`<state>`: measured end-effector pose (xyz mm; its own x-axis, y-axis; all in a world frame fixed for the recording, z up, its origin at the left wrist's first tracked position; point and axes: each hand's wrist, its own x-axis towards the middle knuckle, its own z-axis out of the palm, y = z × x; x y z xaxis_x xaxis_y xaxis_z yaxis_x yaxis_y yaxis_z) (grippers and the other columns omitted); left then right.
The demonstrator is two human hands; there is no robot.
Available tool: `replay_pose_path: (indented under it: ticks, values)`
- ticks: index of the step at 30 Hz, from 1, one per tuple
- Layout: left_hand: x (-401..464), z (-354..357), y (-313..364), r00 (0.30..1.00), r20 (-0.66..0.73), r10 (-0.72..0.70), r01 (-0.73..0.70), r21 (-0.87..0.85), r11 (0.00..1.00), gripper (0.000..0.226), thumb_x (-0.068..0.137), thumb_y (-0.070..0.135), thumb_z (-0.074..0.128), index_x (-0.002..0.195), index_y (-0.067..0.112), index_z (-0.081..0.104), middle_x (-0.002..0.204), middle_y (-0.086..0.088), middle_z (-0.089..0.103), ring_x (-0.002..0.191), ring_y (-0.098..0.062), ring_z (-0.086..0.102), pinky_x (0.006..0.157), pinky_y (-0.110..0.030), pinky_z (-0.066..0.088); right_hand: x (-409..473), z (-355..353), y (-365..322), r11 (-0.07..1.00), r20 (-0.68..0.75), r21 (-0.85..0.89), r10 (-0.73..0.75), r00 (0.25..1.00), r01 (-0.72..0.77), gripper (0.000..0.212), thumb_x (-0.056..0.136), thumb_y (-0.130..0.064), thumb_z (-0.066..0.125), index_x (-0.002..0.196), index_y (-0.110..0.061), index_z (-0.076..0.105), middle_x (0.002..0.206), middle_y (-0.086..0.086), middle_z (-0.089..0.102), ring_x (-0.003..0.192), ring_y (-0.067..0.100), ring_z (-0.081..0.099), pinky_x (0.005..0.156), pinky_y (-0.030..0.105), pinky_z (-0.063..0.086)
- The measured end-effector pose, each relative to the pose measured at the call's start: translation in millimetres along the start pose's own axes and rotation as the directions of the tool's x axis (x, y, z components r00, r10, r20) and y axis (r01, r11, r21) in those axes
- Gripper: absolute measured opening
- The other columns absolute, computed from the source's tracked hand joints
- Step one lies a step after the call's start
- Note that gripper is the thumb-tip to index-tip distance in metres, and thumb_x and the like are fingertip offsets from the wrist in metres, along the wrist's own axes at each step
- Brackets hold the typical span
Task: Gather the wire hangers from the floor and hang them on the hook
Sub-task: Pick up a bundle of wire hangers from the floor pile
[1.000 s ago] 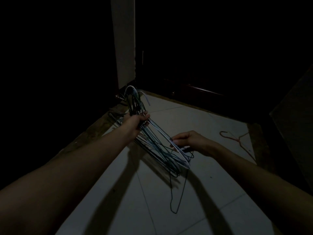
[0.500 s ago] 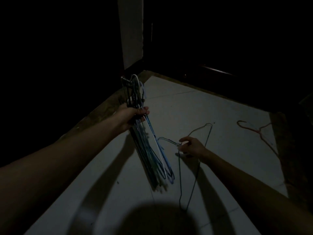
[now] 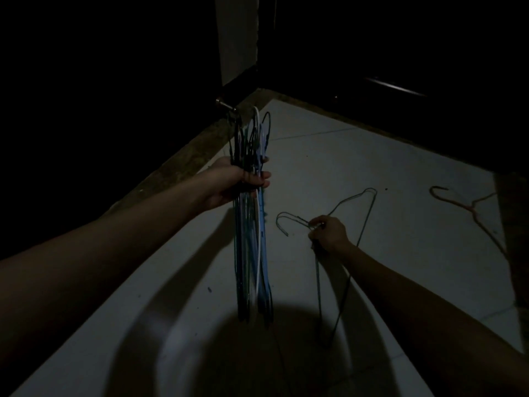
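Over a pale tiled floor in a very dark room, your left hand is raised with its fingers curled tight round a bundle of wire hangers, gripped just below their necks. The bundle hangs nearly upright: hooks point up past your fist, long blue, white and dark wires trail down toward the floor. Lower and to the right, your right hand pinches a single dark hanger at its neck, fingertips pressed together on the wire. Its hook curls out to the left of your hand, one shoulder loops up and to the right, and the long sides run down toward you; whether it touches the tiles you cannot tell. Well apart on the right, a reddish hanger lies flat on the floor near the dark edge. A small metal knob shows just above the bundle's hooks, by the corner of a pale wall
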<state>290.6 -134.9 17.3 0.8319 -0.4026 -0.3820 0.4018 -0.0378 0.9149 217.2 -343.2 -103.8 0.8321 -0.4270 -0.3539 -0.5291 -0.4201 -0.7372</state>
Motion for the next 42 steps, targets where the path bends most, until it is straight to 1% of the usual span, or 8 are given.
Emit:
replay_pose_path:
  ticks: [3,6,13,21,25,29,35,42]
  values:
    - [-2,-1,2,1.0,0.011,-0.019,0.02,-0.001,1.0,0.041,0.088,-0.013,0.047,0.116,0.016,0.057,0.101,-0.004,0.065,0.083,-0.011,0.066,0.078,-0.02,0.054,-11,-13,-17,0.976,-0.012,0.218,0.031,0.999,-0.028,0.022,0.091,0.01,0.048,0.11,0.01,0.059,0.078,0.023,0.061,0.066,0.037,0.06,0.055,0.035,0.056]
    - [-9,2,6,0.999,-0.01,-0.033,0.033,-0.024,0.999,0.032,0.09,-0.003,0.052,0.115,0.015,0.058,0.096,-0.003,0.067,0.082,-0.011,0.067,0.06,-0.016,0.055,-20,-35,-32,0.952,-0.027,0.304,-0.018,0.999,0.025,0.02,0.089,0.012,0.051,0.105,0.009,0.061,0.07,0.015,0.056,0.052,0.022,0.052,0.038,0.022,0.05]
    - [-22,26,13,0.996,0.024,-0.08,0.082,-0.086,0.993,0.032,0.089,-0.004,0.053,0.12,0.005,0.055,0.095,-0.003,0.068,0.069,-0.008,0.071,0.053,-0.021,0.055,-48,-66,-66,0.869,-0.028,0.489,-0.07,0.997,0.075,0.025,0.086,0.009,0.055,0.111,0.009,0.06,0.079,0.016,0.057,0.059,0.021,0.054,0.045,0.019,0.052]
    - [-30,74,25,0.988,0.147,-0.052,0.067,-0.098,0.993,0.039,0.089,-0.006,0.048,0.121,0.017,0.053,0.103,-0.006,0.066,0.088,-0.017,0.066,0.068,-0.026,0.055,-76,-82,-116,0.866,-0.142,0.42,-0.232,0.962,0.271,0.012,0.086,0.007,0.057,0.095,-0.002,0.057,0.081,0.015,0.06,0.06,0.018,0.058,0.048,0.021,0.051]
    - [-34,92,26,0.989,0.131,-0.065,0.076,-0.078,0.994,0.033,0.087,-0.009,0.049,0.116,0.004,0.056,0.095,-0.011,0.067,0.079,-0.016,0.067,0.055,-0.022,0.055,-77,-84,-109,0.902,-0.238,0.218,-0.321,0.917,0.373,0.007,0.081,-0.005,0.068,0.08,-0.011,0.065,0.081,0.003,0.061,0.08,0.02,0.061,0.069,0.031,0.051]
    - [-37,110,24,0.99,0.132,-0.05,0.056,-0.049,0.997,0.03,0.084,-0.011,0.051,0.109,0.003,0.061,0.093,-0.012,0.067,0.082,-0.018,0.065,0.055,-0.022,0.054,-82,-97,-100,0.899,-0.233,0.257,-0.298,0.926,0.354,0.015,0.081,0.0,0.066,0.095,0.006,0.069,0.076,0.003,0.064,0.066,0.006,0.057,0.062,0.009,0.045]
    - [-34,135,12,0.992,0.108,-0.068,0.073,-0.047,0.996,0.031,0.083,-0.012,0.052,0.108,0.003,0.061,0.094,-0.01,0.067,0.077,-0.019,0.066,0.052,-0.021,0.054,-91,-113,-77,0.906,-0.113,0.312,-0.263,0.958,0.285,0.036,0.083,-0.001,0.065,0.119,0.004,0.06,0.122,0.019,0.061,0.114,0.027,0.057,0.097,0.029,0.044]
    - [-21,176,7,0.982,0.15,-0.112,0.12,-0.044,0.992,0.021,0.087,-0.009,0.049,0.102,0.001,0.061,0.097,-0.004,0.067,0.08,-0.013,0.066,0.05,-0.019,0.053,-82,-157,-13,0.952,-0.137,0.185,-0.219,0.966,0.242,0.034,0.087,-0.01,0.064,0.121,-0.011,0.06,0.124,0.013,0.054,0.1,0.019,0.053,0.083,0.027,0.041]
